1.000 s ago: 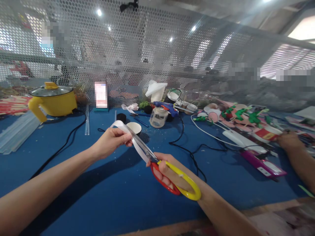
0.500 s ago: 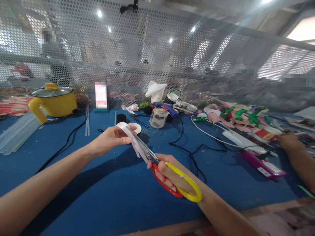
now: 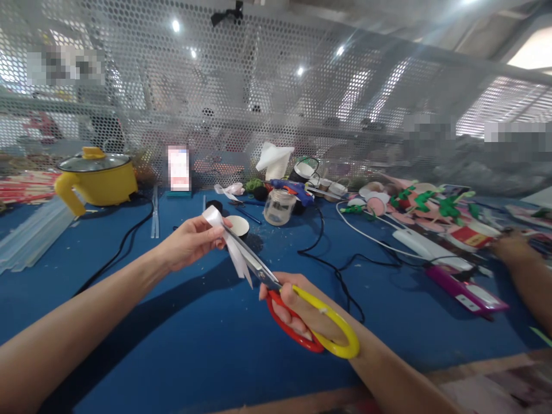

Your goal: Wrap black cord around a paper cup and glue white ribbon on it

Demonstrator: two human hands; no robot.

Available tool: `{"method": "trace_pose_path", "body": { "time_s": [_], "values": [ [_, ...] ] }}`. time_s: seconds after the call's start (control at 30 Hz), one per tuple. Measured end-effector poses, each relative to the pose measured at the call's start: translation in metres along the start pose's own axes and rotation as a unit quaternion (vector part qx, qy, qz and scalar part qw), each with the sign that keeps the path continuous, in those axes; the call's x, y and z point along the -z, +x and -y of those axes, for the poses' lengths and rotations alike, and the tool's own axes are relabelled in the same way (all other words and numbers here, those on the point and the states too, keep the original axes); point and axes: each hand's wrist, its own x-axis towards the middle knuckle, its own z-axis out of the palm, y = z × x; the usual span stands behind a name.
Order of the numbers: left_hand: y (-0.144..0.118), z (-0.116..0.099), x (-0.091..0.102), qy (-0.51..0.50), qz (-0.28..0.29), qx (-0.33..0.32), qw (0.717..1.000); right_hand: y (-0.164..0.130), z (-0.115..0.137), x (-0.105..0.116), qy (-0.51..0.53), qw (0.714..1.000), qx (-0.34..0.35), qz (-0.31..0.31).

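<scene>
Mid-frame, our left hand (image 3: 190,241) pinches white ribbon (image 3: 230,244); our right hand (image 3: 302,313) grips scissors (image 3: 293,305) (blades closed); behind, a glass jar (image 3: 279,207), contents unclear.

Fingers of the right hand (image 3: 302,313) partly hidden inside the scissors (image 3: 297,307) handles. Card (image 3: 178,167) by the mesh blurred out, unreadable. Another person's arm (image 3: 524,270) cut off at the right edge. Glue sticks (image 3: 30,230) clipped at the left edge.
</scene>
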Motion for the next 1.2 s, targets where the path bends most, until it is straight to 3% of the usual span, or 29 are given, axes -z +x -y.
{"method": "trace_pose_path", "body": {
  "time_s": [0.33,0.5,0.83,1.2],
  "values": [
    [0.004,0.003,-0.001,0.006,-0.065,-0.031,0.997,-0.001,0.002,-0.007,0.0,1.0,-0.01,-0.025],
    [0.002,0.001,-0.003,0.007,-0.065,-0.035,0.997,0.001,0.0,-0.007,-0.006,0.999,-0.012,-0.036],
    [0.001,0.001,-0.005,0.033,-0.079,-0.029,0.996,0.001,-0.009,0.003,-0.009,0.999,0.032,0.018],
    [0.0,0.002,-0.005,0.085,-0.054,-0.01,0.995,0.0,-0.005,-0.002,-0.02,1.0,0.017,-0.008]
  ]
}}
